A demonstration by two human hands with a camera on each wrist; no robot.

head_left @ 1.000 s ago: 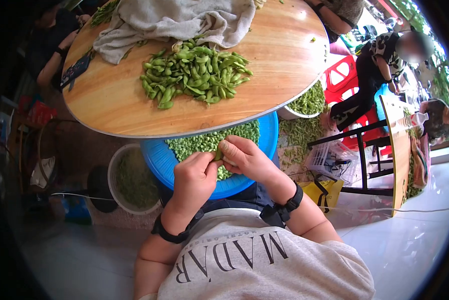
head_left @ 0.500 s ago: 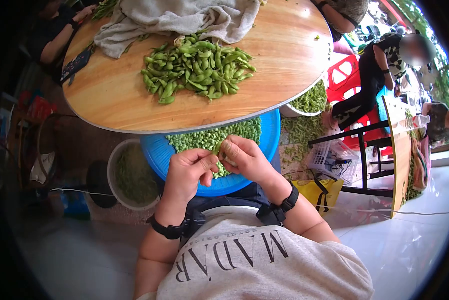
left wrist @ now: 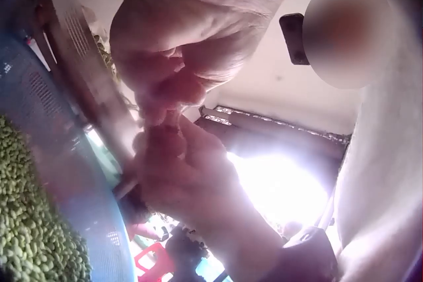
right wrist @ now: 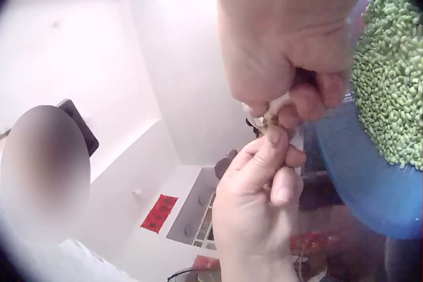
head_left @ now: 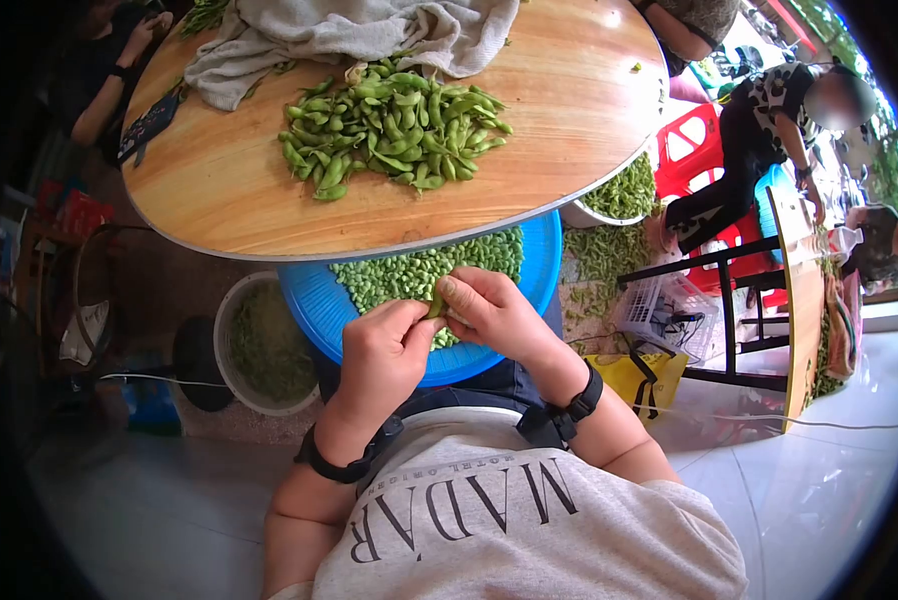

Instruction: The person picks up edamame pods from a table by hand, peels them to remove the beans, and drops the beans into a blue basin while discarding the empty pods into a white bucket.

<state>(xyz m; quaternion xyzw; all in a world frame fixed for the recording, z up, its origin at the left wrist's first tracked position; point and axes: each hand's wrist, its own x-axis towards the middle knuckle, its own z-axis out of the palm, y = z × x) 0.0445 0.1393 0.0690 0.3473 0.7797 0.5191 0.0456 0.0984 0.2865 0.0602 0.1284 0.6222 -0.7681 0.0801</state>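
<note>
The left hand [head_left: 381, 345] bends its fingers and pinches one end of a pod [head_left: 436, 303] between thumb and forefinger. The pod bridges the two hands above the near part of the blue tub [head_left: 304, 300]. To its right, the right hand [head_left: 491, 312] pinches the other end, its thumb on top.

The pod should be very light and slightly stiff, with a thin skin that probably bends and splits under thumb pressure. Its surface may slide a little, so short pinches at both ends, thumbs near the seam, seem the best hold. The beans inside are likely firm but easily bruised, so squeezing the swollen middle looks unwise.

Counting from left to right: one phone [head_left: 151, 128] at the table's left edge; one left pail [head_left: 231, 383] on the floor, its dull green contents too dim to tell; one tub, with one broad layer of loose beans [head_left: 369, 278], far too many to count; one cloth [head_left: 339, 45] on the far side of the one round table [head_left: 559, 150]; one pile of pods [head_left: 389, 135] nearer, overlapping too much to count; one right pail [head_left: 624, 195] heaped with green; one yellow bag [head_left: 609, 372]; one white crate [head_left: 647, 312].
</note>
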